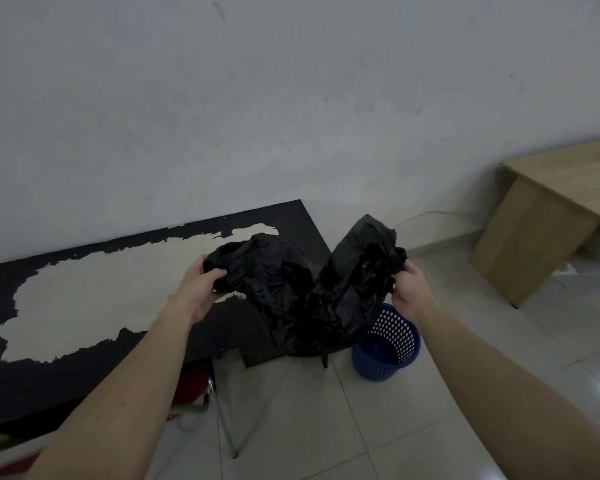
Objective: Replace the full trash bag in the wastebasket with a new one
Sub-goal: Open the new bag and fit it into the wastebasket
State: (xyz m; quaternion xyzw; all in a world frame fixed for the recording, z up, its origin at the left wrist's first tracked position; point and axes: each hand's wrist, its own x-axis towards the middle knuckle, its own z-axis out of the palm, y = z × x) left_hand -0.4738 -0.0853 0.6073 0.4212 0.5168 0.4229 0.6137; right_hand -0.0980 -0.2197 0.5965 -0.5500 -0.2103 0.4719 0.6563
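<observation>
Spreading black trash bag (312, 292) between left hand (201, 285) and right hand (409, 289), above blue wastebasket (388, 348) on floor. Fingers of both pinching bunched plastic. We find mouth edge, pull apart, then lower into basket.

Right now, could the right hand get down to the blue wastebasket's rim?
Probably yes: the right hand hovers above the wastebasket, but it grips the black bag, which hangs over the opening.

The trash bag (305, 296) was held up between the left hand (201, 285) and right hand (407, 289), just above and left of the wastebasket (388, 344). Left of the wastebasket a table (84, 306) was set; a desk (551, 209) was placed well right, behind it.
</observation>
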